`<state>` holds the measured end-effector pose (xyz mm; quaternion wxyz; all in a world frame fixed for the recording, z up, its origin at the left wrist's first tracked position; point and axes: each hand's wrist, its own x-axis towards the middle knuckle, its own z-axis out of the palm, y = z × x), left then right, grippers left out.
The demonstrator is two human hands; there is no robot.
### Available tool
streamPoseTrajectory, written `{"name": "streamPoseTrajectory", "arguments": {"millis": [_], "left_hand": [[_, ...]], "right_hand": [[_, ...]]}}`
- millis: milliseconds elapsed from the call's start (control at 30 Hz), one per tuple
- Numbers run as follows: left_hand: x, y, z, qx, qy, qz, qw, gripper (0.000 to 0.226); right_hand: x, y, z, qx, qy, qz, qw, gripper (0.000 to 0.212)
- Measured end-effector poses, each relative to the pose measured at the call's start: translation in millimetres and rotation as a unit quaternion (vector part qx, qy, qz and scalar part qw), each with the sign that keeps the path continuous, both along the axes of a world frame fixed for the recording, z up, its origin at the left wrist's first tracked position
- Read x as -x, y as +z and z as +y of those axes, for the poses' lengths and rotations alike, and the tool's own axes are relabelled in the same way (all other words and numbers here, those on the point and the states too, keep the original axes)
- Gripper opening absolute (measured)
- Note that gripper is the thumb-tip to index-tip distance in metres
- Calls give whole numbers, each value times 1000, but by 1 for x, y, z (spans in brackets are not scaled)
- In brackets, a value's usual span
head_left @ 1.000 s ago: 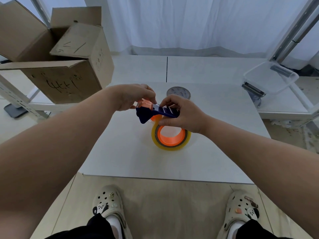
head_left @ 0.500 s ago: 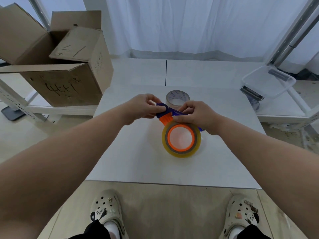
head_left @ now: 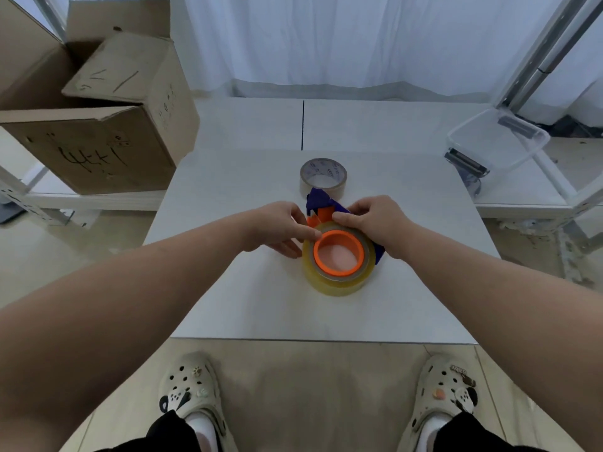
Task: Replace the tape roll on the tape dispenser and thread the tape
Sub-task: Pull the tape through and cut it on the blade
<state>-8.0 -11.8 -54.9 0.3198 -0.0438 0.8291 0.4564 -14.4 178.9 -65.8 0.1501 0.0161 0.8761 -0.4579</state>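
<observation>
A blue and orange tape dispenser [head_left: 318,200] lies on the white table [head_left: 261,305], with a clear yellowish tape roll [head_left: 339,278] seated on its orange hub [head_left: 338,252]. My right hand [head_left: 375,223] grips the dispenser's blue body beside the roll, thumb on the roll's top edge. My left hand [head_left: 277,228] pinches at the roll's left rim by the orange front part; any tape end there is too thin to make out. A second, nearly empty tape roll [head_left: 323,177] stands just behind the dispenser.
An open cardboard box [head_left: 98,125] sits on a low shelf at the left. At the right, a clear plastic container [head_left: 499,141] rests on a shelf by a metal frame. My two shoes show below the table's near edge.
The dispenser with the roll has come down from mid-air onto the table, its nose now pointing away from me. My left hand moved from the nose to the roll's left rim.
</observation>
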Motion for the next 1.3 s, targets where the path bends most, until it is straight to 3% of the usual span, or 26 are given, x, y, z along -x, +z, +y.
{"name": "streamPoseTrajectory", "arguments": {"millis": [100,233,333,433,500,567,667,767,900,967,1067,1200,1300], "left_hand": [[1,-1,-1,-8,-1,0,1000,39],[-7,-1,-1,15,-65,-51,996,48],[-9,0,1,23,-66,-51,996,47],[1,1,1,40,13,83,996,33],[13,1,-4,124,59,252,958,24],[24,-1,-7,199,19,324,925,39],[31,-9,-2,260,-89,310,910,60],[36,-23,6,289,-154,301,896,64],[43,-27,11,294,-142,303,895,48],[44,-27,13,319,-132,330,878,35],[40,-28,9,357,-144,344,856,26],[33,-24,-3,370,-135,341,854,21],[25,-18,-9,361,-107,342,861,23]], "right_hand": [[0,5,0,-50,36,-10,998,40],[2,17,4,-73,101,-98,987,43],[1,20,8,-83,153,-134,976,58],[-3,17,8,-106,163,-89,977,59],[-4,17,9,-102,155,-72,980,55],[-4,18,14,-80,144,-76,983,54],[-5,19,22,-53,116,-64,990,51],[-6,21,31,-19,79,-57,995,50],[-2,25,47,43,2,-54,998,43],[4,24,53,54,-59,-32,996,44],[14,20,58,-6,-114,3,993,45],[21,17,54,-107,-84,3,991,46],[22,16,49,-120,-60,-16,991,40]]}}
